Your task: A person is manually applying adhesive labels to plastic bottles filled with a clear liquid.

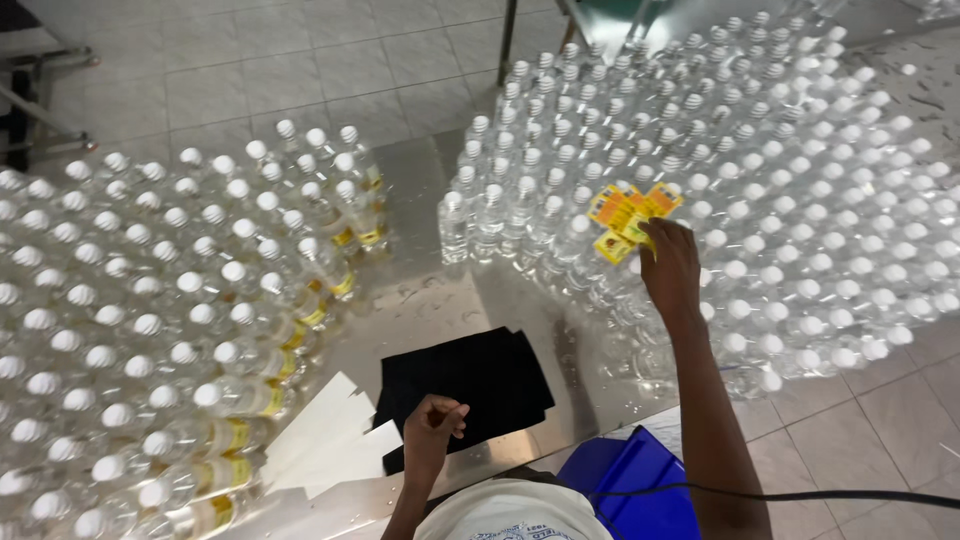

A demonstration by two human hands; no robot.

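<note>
My right hand (670, 268) reaches over a dense group of clear capped bottles (800, 200) on the right of a shiny metal table (440, 300). It holds a sheet of yellow labels (625, 218) resting on the bottle caps. My left hand (432, 430) hovers near the table's front edge with fingers loosely curled, touching the corner of a black cloth (470, 380). Nothing shows in that hand. White backing strips (325, 440) lie just left of it.
A second large group of bottles (150, 320) with white caps fills the left side; the ones along its right edge carry yellow labels. A blue bin (630, 485) and a black cable (800, 493) sit below the table edge. Tiled floor lies beyond.
</note>
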